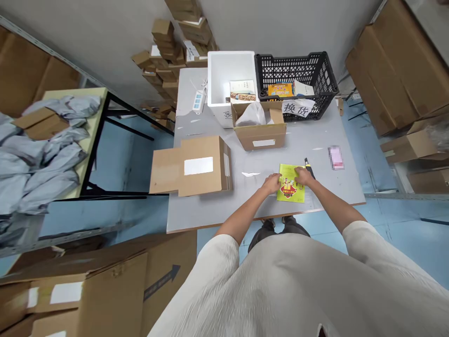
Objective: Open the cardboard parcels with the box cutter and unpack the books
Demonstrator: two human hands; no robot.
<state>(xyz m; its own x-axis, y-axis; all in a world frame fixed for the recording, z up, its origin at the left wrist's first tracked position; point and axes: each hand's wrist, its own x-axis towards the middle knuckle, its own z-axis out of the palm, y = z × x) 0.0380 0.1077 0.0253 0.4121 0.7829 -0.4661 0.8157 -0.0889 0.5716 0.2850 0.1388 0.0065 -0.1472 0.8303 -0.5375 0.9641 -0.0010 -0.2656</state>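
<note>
A yellow-green book (290,183) with a red and white picture on its cover lies low over the front part of the table. Its left edge is gripped by my left hand (272,183), the fingers closed at the border. My right hand (303,175) holds the upper right edge, thumb on the cover. Just beyond the right hand is a black utility knife (309,168), partly hidden by that hand. Whether the book rests on the tabletop or is slightly lifted, I cannot tell.
On the grey table (203,213) stand a closed cardboard box (199,182), an open carton (259,133), a white foam box (220,79) and a black crate (317,100) with books. A power strip (199,101) and a blurred pink phone-like object (336,157) lie there too. Grey parcels (42,154) cover the left table.
</note>
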